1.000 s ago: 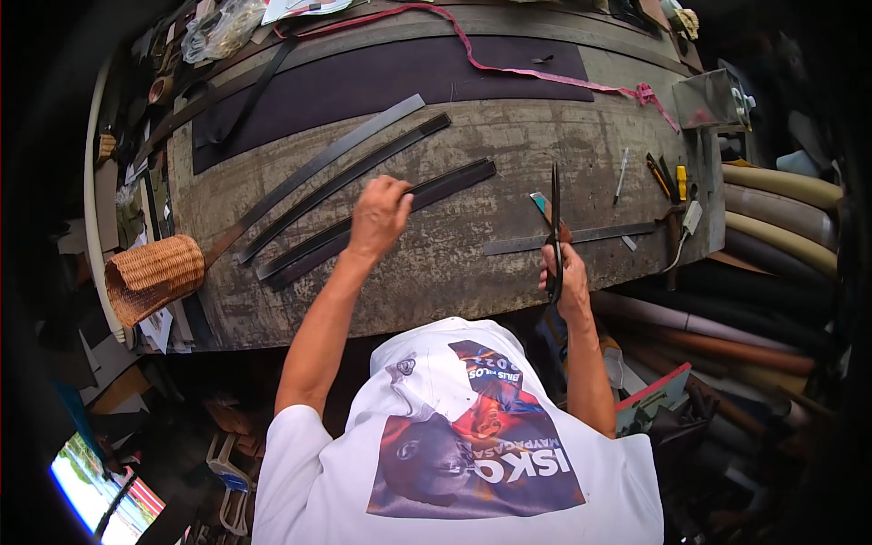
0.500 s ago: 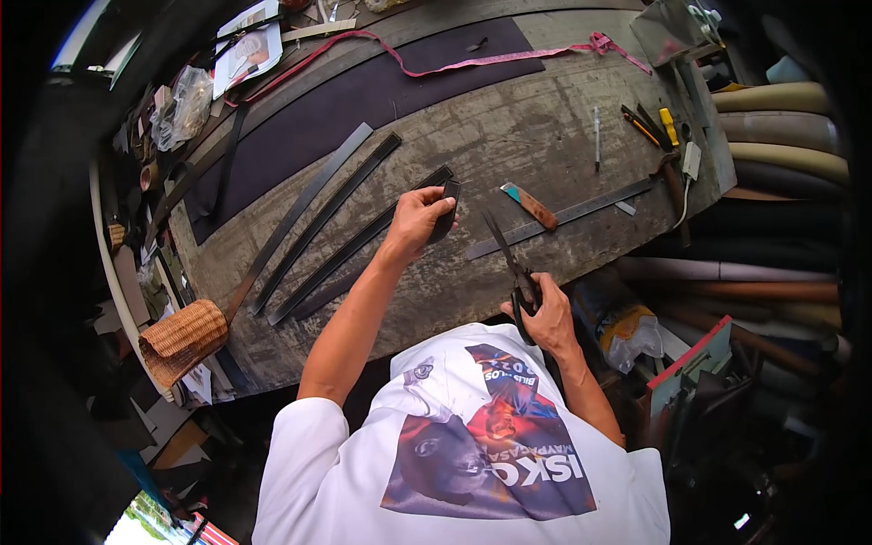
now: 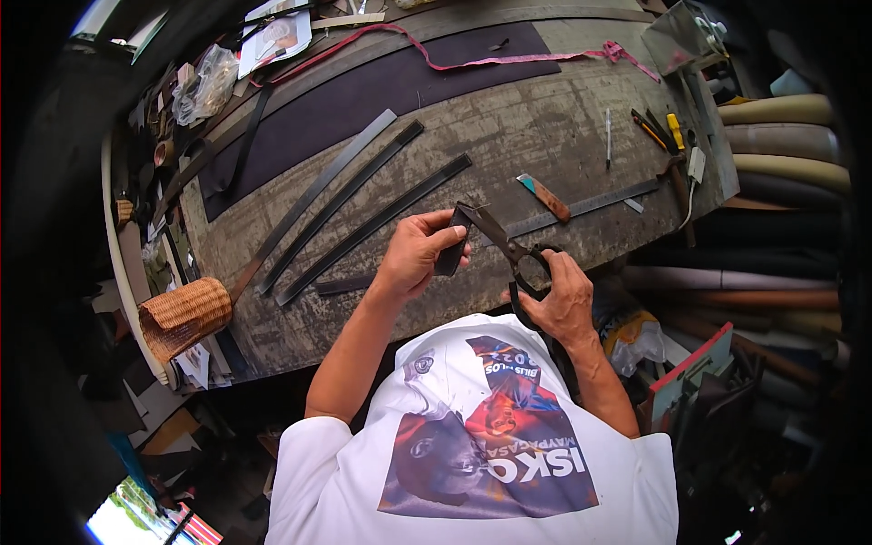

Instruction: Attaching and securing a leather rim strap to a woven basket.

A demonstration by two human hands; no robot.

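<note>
Between the thumb and fingers of my left hand is a small dark strip of what looks like leather, held up over the workbench. My right hand has its fingers in the black handles of a pair of scissors. The scissor blades reach up to the strip's top end; whether they touch it I cannot tell. Left of my hands lie several long dark straps, among them a black strap with stitched-looking edges. Beyond the scissors rests a cutting knife with a wooden handle, next to a metal ruler.
A dark sheet and a pink tape measure stretch across the back. At the right lie a pen, a yellow-handled tool and a hammer. A wicker basket sits at the left edge; rolls of material are stacked to the right.
My right hand has brought the scissors up and the blades toward the strip. My left hand has lowered slightly and turned the strip. The view has shifted a little.
</note>
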